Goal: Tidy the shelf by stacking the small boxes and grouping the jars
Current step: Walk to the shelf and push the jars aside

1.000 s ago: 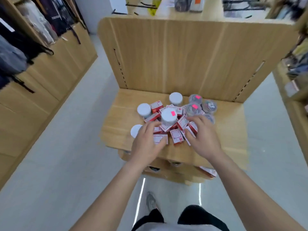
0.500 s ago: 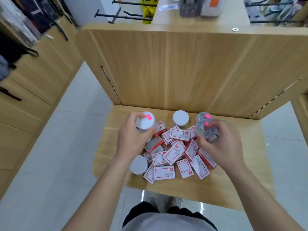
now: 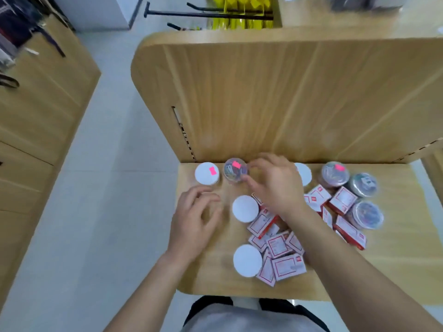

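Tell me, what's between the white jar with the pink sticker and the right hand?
A clear jar with its own pink sticker, beside the white jar; the right hand is at its other side. The head view shows it.

- a corner jar point(image 3: 206, 173) is set at the back left of the shelf point(image 3: 395, 264), with a second jar point(image 3: 235, 173) just right of it.
- the boxes point(image 3: 279, 245) are heaped mid-shelf, with a middle jar point(image 3: 245, 208) and a front jar point(image 3: 247, 260) placed at their left edge.
- a jar cluster point(image 3: 363, 185) is grouped behind the boxes on the right.
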Demonstrator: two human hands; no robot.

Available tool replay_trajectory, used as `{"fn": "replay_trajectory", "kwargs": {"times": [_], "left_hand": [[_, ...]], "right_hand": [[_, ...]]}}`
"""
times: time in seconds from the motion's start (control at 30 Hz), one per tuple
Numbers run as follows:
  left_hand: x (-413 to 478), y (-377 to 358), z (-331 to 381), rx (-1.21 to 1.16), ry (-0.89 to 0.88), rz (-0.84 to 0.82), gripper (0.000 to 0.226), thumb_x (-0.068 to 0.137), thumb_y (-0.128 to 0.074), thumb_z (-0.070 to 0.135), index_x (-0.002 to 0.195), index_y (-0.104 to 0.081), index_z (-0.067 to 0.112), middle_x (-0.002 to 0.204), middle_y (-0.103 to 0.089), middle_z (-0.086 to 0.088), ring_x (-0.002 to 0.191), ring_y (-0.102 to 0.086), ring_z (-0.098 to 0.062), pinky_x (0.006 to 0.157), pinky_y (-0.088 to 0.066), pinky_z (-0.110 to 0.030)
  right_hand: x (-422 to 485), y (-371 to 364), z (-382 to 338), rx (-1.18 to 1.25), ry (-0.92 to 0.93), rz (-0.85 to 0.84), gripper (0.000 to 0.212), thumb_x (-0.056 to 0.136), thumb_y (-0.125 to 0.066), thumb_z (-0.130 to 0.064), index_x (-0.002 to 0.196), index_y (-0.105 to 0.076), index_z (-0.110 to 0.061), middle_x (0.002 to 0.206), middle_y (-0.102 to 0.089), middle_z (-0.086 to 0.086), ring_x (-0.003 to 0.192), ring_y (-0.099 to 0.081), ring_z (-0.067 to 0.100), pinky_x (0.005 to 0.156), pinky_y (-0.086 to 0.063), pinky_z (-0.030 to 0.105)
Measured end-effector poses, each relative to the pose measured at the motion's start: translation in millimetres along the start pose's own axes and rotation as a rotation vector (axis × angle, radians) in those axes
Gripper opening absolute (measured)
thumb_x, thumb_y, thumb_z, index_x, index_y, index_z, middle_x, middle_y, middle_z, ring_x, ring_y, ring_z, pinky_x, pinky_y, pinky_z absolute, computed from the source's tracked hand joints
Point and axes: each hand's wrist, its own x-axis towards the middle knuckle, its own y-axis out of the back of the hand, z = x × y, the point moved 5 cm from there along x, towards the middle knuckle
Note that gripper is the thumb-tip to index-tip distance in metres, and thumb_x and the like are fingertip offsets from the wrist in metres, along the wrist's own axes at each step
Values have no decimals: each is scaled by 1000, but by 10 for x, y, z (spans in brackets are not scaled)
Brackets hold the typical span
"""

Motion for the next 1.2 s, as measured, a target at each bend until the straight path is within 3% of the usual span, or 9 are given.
{"fn": "replay_trajectory", "kwargs": {"times": [0.07,0.2,0.53,0.7,0.77,0.87,0.97,1.07,1.2], "left_hand": [[-79,-182,97,11,-142,-116,23,92,-62,34,113,-70,29,133,-55,10,118,-48,-17,100,-36,-21],[-84,-376,103,156,-280,-201,33,90,-64,33,122,-65,32,131,-58,5,113,-52,-23,92,-46,-39],[-72,-13,-339,63,74,21,34,89,-70,28,121,-65,36,108,-51,10,93,-55,-13,69,-53,-38],[-321,205,-99,-109,108,107,21,88,-63,33,109,-64,28,111,-55,14,104,-58,-12,86,-49,-32],[-584,120,145,-101,-42,-40,28,80,-72,40,102,-64,25,117,-58,12,110,-57,-13,91,-46,-28],[-878,-202,313,-15,-187,-254,44,70,-79,51,105,-63,29,129,-55,11,116,-53,-12,94,-45,-29],[-932,-258,221,43,-165,-175,31,75,-78,45,97,-64,29,116,-60,15,105,-57,-9,85,-48,-31],[-884,-82,40,39,-5,11,15,79,-73,30,91,-64,29,106,-59,22,98,-58,-5,80,-49,-30],[-773,-44,70,33,34,-89,39,73,-75,47,107,-61,31,120,-52,20,113,-51,0,90,-42,-15]], "right_hand": [[-162,255,304,-67,-91,189,26,84,-59,-40,94,-71,-19,95,-64,9,83,-58,36,72,-47,43],[-268,217,690,-228,-232,120,34,78,-64,-35,103,-65,-13,96,-63,16,89,-55,40,81,-39,44],[-370,432,88,135,-207,157,42,68,-83,-32,100,-61,-18,94,-65,1,89,-56,20,76,-45,36],[-427,-170,-355,165,-90,-151,47,65,-80,-46,98,-62,-18,98,-68,1,95,-61,27,81,-46,41],[-420,-270,-327,126,-79,-193,47,67,-79,-50,100,-63,-20,106,-66,0,102,-58,28,83,-45,42],[-463,81,-105,56,-8,47,32,80,-67,-51,94,-69,-23,107,-66,-3,97,-59,25,80,-45,42],[-535,496,605,-121,-198,283,20,84,-61,-33,96,-68,-19,107,-62,9,97,-55,40,82,-45,48],[-520,507,1083,-252,-459,233,27,78,-67,-27,101,-65,-15,119,-56,19,105,-49,45,91,-41,53],[-384,475,1173,-222,-508,204,32,75,-67,-30,102,-62,-14,121,-54,21,109,-48,45,90,-38,51]]}}
